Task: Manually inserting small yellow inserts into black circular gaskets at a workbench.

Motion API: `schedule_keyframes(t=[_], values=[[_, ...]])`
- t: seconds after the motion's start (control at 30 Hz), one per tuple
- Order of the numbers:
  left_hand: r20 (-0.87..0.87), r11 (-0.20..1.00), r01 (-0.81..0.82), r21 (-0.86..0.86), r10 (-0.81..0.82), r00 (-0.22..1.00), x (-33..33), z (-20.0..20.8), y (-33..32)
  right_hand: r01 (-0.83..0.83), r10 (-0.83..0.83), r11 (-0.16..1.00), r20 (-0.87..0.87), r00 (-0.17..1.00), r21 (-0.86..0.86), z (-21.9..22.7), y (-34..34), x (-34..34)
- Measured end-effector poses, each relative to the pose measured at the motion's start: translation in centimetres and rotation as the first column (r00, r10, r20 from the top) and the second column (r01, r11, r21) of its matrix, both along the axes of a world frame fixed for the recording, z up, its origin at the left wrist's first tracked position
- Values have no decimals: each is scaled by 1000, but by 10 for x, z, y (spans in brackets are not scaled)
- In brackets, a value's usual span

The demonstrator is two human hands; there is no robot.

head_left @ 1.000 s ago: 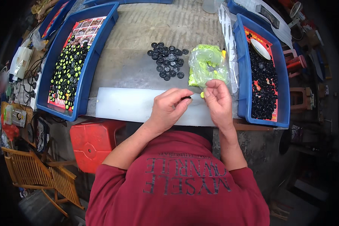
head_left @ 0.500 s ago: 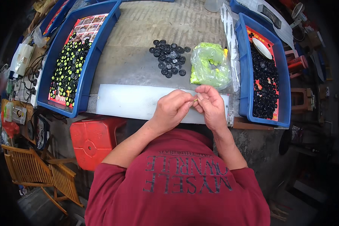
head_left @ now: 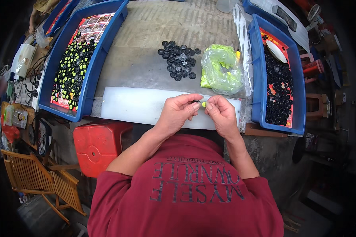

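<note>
Over the pale board (head_left: 134,103) at the table's near edge, my left hand (head_left: 177,114) pinches a small black disc (head_left: 195,102) between thumb and fingers. My right hand (head_left: 222,114) is closed at the fingertips on a small yellow-green disc (head_left: 204,104), held close beside the black one. Whether the two pieces touch is too small to tell. Beyond my hands lies a loose pile of black discs (head_left: 178,59). To its right rests a clear plastic bag (head_left: 222,71) full of yellow-green pieces.
On the left, a blue tray (head_left: 101,59) holds many black discs with yellow-green centres. Another blue tray (head_left: 258,79), at the right, contains black pieces and a white oval dish (head_left: 275,51). A red stool (head_left: 95,148) and a wooden folding chair (head_left: 43,177) stand at the lower left.
My fingertips have drawn slightly apart, and a black disc now shows in my left hand. The yellow-green disc is more visible at my right fingertips.
</note>
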State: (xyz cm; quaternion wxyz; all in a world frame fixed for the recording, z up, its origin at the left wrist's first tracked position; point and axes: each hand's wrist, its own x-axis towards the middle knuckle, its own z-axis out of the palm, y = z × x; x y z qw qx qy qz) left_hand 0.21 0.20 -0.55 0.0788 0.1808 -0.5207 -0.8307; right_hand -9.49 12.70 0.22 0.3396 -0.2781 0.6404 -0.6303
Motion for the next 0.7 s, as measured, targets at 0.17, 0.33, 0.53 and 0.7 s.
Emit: schedule_keyframes(t=[0.17, 0.33, 0.53, 0.7], values=[[-36, 997, -20, -68, 18, 999, 1, -2, 0, 40, -41, 999, 52, 998, 8, -1, -2, 3], [-46, 999, -21, -37, 20, 999, 2, -1, 2, 33, -33, 999, 17, 999, 0, -4, -3, 6], [-16, 989, 1, -146, -3, 1000, 3, 2, 1, 49, -51, 998, -55, 997, -24, -10, -3, 7], [-70, 941, -56, -333, 34, 997, 4, -2, 3, 43, -45, 999, -93, 995, -27, -7, -2, 9]])
